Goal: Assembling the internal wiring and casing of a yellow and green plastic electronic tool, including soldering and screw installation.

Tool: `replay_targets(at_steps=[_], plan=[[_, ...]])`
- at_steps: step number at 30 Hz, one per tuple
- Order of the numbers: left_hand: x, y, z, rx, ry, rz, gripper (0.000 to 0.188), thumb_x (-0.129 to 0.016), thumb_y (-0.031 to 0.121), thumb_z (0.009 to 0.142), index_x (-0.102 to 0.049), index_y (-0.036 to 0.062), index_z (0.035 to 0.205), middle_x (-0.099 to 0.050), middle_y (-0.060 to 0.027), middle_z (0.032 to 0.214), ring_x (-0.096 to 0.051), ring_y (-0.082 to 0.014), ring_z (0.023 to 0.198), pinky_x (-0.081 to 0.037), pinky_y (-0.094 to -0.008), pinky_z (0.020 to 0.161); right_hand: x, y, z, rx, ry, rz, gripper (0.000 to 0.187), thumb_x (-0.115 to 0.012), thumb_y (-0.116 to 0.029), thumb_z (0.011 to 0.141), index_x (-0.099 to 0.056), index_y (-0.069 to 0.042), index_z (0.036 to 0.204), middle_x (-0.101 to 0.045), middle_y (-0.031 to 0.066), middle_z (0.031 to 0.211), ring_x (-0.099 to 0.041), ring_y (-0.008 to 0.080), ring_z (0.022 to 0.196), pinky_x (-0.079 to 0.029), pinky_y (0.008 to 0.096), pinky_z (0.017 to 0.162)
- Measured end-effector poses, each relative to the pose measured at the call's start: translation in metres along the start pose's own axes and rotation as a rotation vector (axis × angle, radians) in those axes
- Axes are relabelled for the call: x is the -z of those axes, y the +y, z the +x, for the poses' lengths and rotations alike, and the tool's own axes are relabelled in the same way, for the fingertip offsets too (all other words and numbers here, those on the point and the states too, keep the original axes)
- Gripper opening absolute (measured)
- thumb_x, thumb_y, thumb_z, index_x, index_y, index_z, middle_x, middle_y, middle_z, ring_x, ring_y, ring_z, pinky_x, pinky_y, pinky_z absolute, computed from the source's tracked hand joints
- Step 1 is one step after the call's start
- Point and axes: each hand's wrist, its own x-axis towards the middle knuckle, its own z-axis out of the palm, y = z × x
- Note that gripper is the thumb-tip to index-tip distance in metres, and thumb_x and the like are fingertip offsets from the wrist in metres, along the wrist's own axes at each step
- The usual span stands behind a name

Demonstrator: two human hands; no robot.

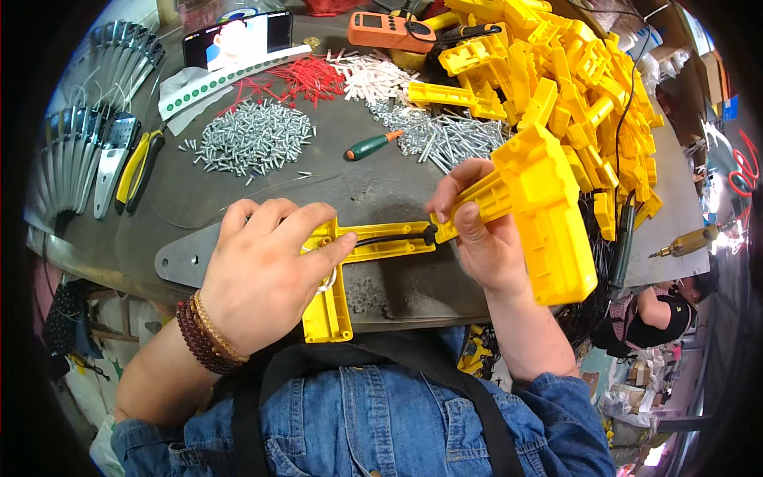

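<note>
My left hand (266, 262) rests over a yellow plastic housing half (327, 318) lying on the table, its thumb pressed onto the inner side. A black cable (389, 238) runs along the housing's narrow arm. From under my left hand a grey metal blade (181, 258) with a rounded, holed end sticks out to the left. My right hand (485, 230) grips a second yellow housing half (548, 207) by its narrow arm, raised and tilted above the table. The narrow tip of this half is close to the cable's end. What lies beneath my left palm is hidden.
Piles of short screws (254, 137), long screws (457, 141), red pieces (314, 78) and white pieces (373, 75) lie beyond. A green screwdriver (372, 147), yellow pliers (137, 171), a meter (389, 32), a phone (238, 40), metal blades (67, 163) and heaped yellow housings (556, 71) surround them.
</note>
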Motion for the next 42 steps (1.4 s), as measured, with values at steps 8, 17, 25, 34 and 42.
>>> replay_targets(at_steps=[8,17,25,34,42], plan=[[0.001,0.001,-0.003,0.154,0.068,-0.159,0.072,-0.073,0.010,0.072,-0.050,0.0105,0.140,-0.050,-0.0124,0.134,-0.051,-0.0306,0.118,-0.038,-0.0435,0.099,-0.016,0.006,-0.002,0.085,-0.159,-0.376,0.052,-0.072,-0.030,0.089,-0.049,-0.004,0.128,-0.058,0.0122,0.111,-0.061,0.0226,0.093,-0.049,0.0346,0.082],[0.015,-0.031,-0.013,0.117,-0.071,-0.770,0.075,-0.067,0.014,0.081,-0.036,-0.0024,0.147,-0.043,-0.0210,0.147,-0.041,-0.0338,0.138,-0.026,-0.0430,0.116,-0.019,0.004,0.006,0.331,-0.432,-0.713,0.041,-0.078,-0.018,0.077,-0.066,-0.006,0.115,-0.070,0.0106,0.102,-0.065,0.0310,0.093,-0.049,0.0396,0.085],[0.006,-0.021,-0.014,0.172,-0.054,-0.347,0.052,-0.063,0.030,0.091,-0.053,0.0018,0.134,-0.060,-0.0178,0.121,-0.055,-0.0325,0.116,-0.035,-0.0417,0.103,-0.029,-0.027,0.033,-0.194,-0.512,-0.761,0.033,-0.059,-0.030,0.098,-0.069,0.000,0.108,-0.069,0.0177,0.094,-0.065,0.0354,0.084,-0.052,0.0395,0.078],[0.030,-0.016,0.010,0.041,-0.219,-0.158,0.067,-0.070,0.027,0.085,-0.045,0.0018,0.142,-0.055,-0.0209,0.132,-0.051,-0.0358,0.122,-0.035,-0.0438,0.108,-0.059,-0.031,0.033,-0.285,-0.512,-1.171,0.057,-0.033,-0.042,0.103,-0.072,-0.005,0.083,-0.071,0.0190,0.086,-0.068,0.0395,0.086,-0.054,0.0491,0.080],[0.001,0.016,0.066,0.280,-0.459,-0.344,0.088,-0.075,0.026,0.078,-0.032,0.0086,0.152,-0.063,-0.0170,0.110,-0.064,-0.0359,0.101,-0.051,-0.0423,0.087,-0.007,-0.024,0.026,0.151,-0.535,-1.452,0.015,-0.058,-0.017,0.086,-0.067,-0.006,0.085,-0.067,0.0140,0.086,-0.067,0.0330,0.087,-0.056,0.0438,0.076]])
